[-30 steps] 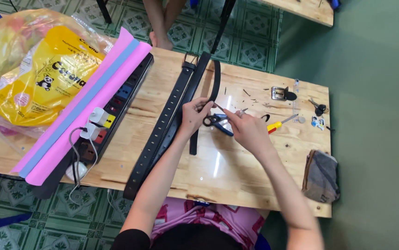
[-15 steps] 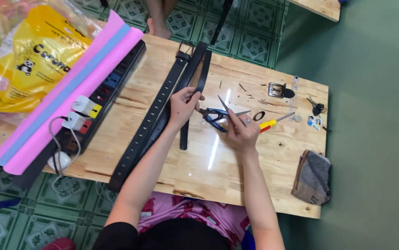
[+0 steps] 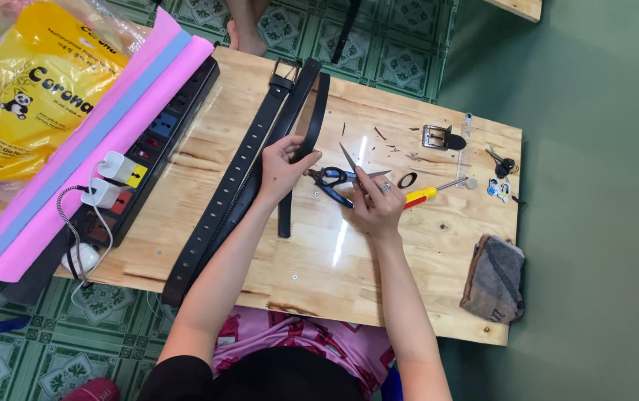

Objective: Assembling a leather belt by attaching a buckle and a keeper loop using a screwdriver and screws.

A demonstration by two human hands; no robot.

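1. The left hand (image 3: 284,165) is pinching a narrow black belt strap (image 3: 299,152) between thumb and fingers, its grip closed around the strap near the middle of the wooden surface (image 3: 334,260).
2. The right hand (image 3: 376,202) is closing its grip on a pair of scissors (image 3: 338,177) with blue and black handles; the blades are standing open, pointing away from the body.
3. Compared with a moment earlier, the scissors are now lying just right of the strap instead of touching it, so a cut appears finished or paused.
4. Two longer black belts (image 3: 241,174) are lying diagonally beside the left hand.
5. Further right, a yellow-handled screwdriver (image 3: 427,193), a metal buckle (image 3: 438,137) and a folded grey cloth (image 3: 494,281) are resting apart.
6. At far left, a black power strip (image 3: 152,141) is sitting beside pink and blue foam sheets (image 3: 93,137) and a yellow bag (image 3: 34,89).
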